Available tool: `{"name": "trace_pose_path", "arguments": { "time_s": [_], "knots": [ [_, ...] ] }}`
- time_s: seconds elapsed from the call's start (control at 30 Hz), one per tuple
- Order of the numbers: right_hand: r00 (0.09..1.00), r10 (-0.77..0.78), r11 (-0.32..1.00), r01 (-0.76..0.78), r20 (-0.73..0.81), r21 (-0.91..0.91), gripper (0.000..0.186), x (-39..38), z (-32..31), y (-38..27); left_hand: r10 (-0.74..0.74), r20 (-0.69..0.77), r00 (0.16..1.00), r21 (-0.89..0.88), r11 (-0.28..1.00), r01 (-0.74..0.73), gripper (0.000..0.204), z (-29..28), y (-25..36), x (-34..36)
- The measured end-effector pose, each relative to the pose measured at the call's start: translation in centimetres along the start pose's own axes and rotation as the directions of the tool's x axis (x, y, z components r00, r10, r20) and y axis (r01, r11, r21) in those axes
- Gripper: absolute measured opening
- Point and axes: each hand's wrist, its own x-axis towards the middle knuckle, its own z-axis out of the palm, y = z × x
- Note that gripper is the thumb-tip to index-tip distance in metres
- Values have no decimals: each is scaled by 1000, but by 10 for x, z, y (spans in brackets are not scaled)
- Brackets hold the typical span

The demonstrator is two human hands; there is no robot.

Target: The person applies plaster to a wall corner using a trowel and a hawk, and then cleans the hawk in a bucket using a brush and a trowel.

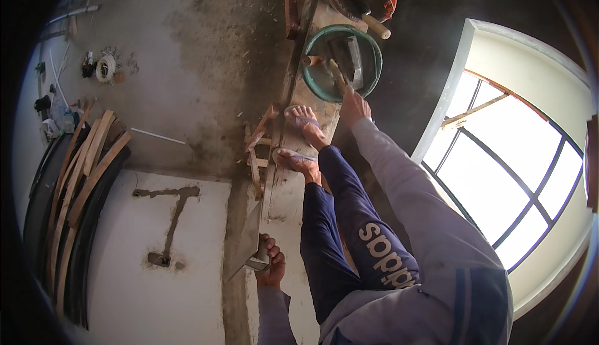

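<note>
My left hand [270,264] is closed round the handle of a flat, grey plastering trowel [249,245], whose blade extends up and to the left. My right hand [354,106] reaches forward to a green bucket [307,82] and grips a tool with a pale handle [337,74]. That tool's working end dips into the bucket and cannot be made out. Inside the same bucket lie a grey, flat-bladed float [355,61] and something with a brown round handle [313,61].
My feet, in flip-flops, stand on a narrow raised plank [290,134]. Beyond the green bucket is an orange-rimmed bucket [392,0] with a wooden-handled tool [377,28]. A wooden frame [256,148] stands beside the plank. Timber strips [84,170] lean at left; a window [499,164] is at right.
</note>
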Motion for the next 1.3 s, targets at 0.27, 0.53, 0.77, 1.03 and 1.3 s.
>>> {"name": "trace_pose_path", "arguments": {
  "time_s": [0.27, 0.53, 0.77, 1.03, 1.3],
  "knots": [
    [912, -177, 939, 269, -371, 214, 35, -51, -20, -2, 18, -88, 996, 55, 998, -13, 24, -28, 2, 23],
    [879, -123, 969, 207, -460, 136, 34, -71, -110, 16, 76, -164, 984, 264, 964, -30, 27, -66, 30, -11],
    [899, -84, 995, 55, -430, -79, 30, -50, -158, 132, 183, -139, 973, 325, 937, -130, 30, -48, 62, -43],
    [973, 142, 971, -100, -183, 219, 32, 188, -46, 207, 272, -164, 948, 251, 941, -226, 31, -21, 47, 50],
    [922, 251, 864, -77, -294, 498, 38, 320, 0, 192, 170, -101, 980, 295, 946, -134, 29, 14, 34, 132]
  ]
}}
